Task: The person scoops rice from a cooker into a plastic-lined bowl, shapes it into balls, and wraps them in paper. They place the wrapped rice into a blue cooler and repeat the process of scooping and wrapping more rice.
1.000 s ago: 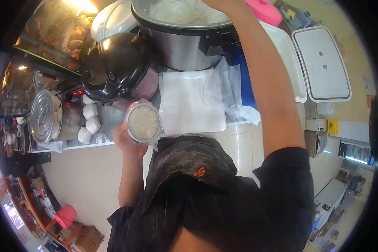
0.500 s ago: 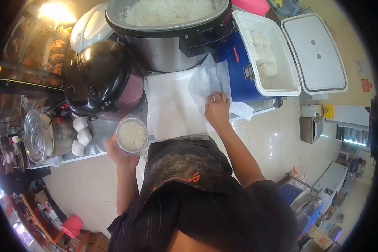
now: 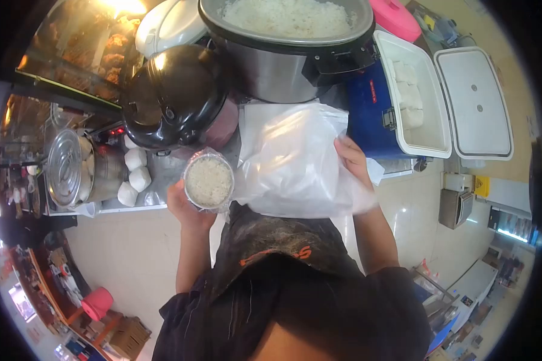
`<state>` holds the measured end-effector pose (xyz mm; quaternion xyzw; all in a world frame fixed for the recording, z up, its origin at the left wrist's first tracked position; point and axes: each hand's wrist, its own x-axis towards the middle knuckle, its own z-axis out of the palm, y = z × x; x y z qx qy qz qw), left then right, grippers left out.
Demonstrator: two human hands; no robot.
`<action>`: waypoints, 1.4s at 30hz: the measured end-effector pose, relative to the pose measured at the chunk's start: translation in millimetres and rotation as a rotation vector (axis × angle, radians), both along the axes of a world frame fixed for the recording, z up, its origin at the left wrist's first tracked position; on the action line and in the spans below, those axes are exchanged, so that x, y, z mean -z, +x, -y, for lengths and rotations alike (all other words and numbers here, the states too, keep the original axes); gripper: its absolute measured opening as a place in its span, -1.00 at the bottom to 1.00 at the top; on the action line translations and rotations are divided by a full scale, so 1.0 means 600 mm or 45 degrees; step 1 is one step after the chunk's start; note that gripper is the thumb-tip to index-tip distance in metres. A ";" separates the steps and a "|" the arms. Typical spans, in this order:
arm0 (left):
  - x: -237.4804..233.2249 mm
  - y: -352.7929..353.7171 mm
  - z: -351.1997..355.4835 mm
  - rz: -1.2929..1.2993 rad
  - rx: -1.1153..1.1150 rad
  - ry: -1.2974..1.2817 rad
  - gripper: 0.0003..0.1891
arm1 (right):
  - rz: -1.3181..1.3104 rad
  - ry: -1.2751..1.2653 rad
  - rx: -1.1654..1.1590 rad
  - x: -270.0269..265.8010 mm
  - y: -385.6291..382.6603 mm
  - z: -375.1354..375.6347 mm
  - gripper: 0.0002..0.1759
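My left hand [image 3: 188, 209] is wrapped round a small cup of white rice [image 3: 209, 182] with thin clear plastic about its rim. It holds the cup upright near the counter's front edge. On the right, my right hand [image 3: 351, 157] grips the edge of a sheet of thin white wrapping paper [image 3: 292, 171]. The sheet is lifted and curved, smeared at its right corner by motion. Below it lies a stack of the same paper [image 3: 256, 115], mostly covered. Fingertips of the right hand are partly hidden behind the sheet.
A large open rice cooker [image 3: 265, 72] full of rice stands behind the paper. A dark lidded cooker [image 3: 177, 102] is left of it. An open blue cooler [image 3: 370, 111] holds white wrapped bundles [image 3: 411, 96]. More white bundles [image 3: 140, 178] lie near a metal pot [image 3: 105, 174].
My right hand has taken hold of a sheet and drawn it up across the stack. The left hand still holds the rice cup. The view has shifted left.
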<state>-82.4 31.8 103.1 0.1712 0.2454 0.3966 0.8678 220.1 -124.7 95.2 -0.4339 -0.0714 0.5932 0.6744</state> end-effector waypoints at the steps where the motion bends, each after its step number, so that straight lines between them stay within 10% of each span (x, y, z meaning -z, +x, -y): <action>1: -0.003 0.001 -0.004 0.022 -0.008 -0.020 -0.39 | 0.035 -0.013 -0.041 0.066 0.027 0.012 -0.65; 5: 0.006 -0.002 -0.013 -0.100 0.003 0.030 -0.29 | 1.086 -0.390 -0.006 0.301 0.072 0.039 -0.54; 8: 0.008 0.003 -0.013 0.013 0.004 -0.054 -0.34 | 1.705 -0.648 0.192 0.298 0.036 0.038 -0.48; 16: 0.001 0.043 -0.016 0.135 0.192 -0.035 -0.35 | 1.370 -0.692 0.663 0.297 -0.030 0.035 -0.30; 20: 0.003 0.055 -0.020 0.280 0.292 -0.060 -0.36 | 2.089 -0.964 0.479 0.176 -0.097 0.057 -0.23; 27: 0.026 0.060 -0.024 0.107 0.298 -0.056 -0.36 | 2.804 -0.121 -0.751 0.166 -0.037 -0.024 -0.39; 37: 0.036 0.069 -0.035 -0.116 0.260 -0.168 -0.38 | 2.396 -0.626 -0.805 0.182 -0.146 -0.048 -0.41; 42: 0.051 0.109 -0.030 -0.215 0.306 -0.210 -0.40 | 2.142 -0.330 -0.568 0.192 -0.094 -0.060 -0.52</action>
